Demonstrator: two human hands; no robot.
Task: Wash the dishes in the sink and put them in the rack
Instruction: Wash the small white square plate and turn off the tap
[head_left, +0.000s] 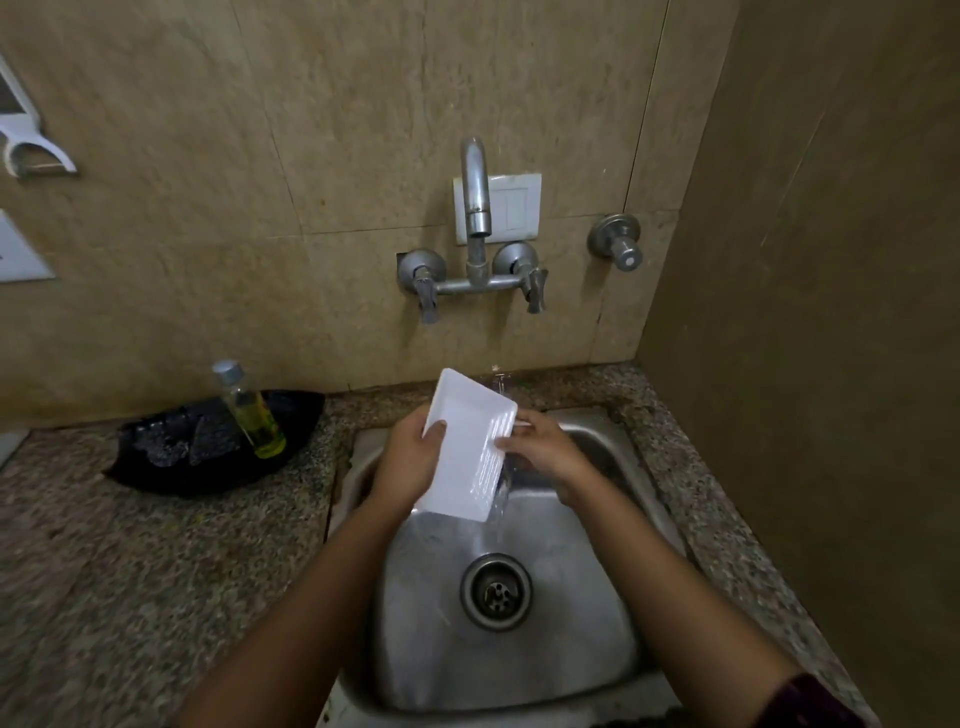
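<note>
Fingers (435, 430) of left hand (410, 460): curled round the left long edge of the white rectangular shallow dish (467, 441), thumb on its face. Right hand (543, 449): pinches the opposite edge.

Dish: held tilted above the back of the dull stainless-steel sink (545, 670), with the water stream (500, 501) running off its lower right corner. Glossy, smooth, round-cornered, probably slippery.

Handling: grip both edges firmly and tilt each face through the flow.

A speckled granite countertop (130, 561) runs along the tiled wall, with a steel sink (597, 623) sunk into its right part. To the left, close to the wall, lies a glossy black tray (156, 457) — a bottle of yellow-green liquid (252, 415) stands in it.
</note>
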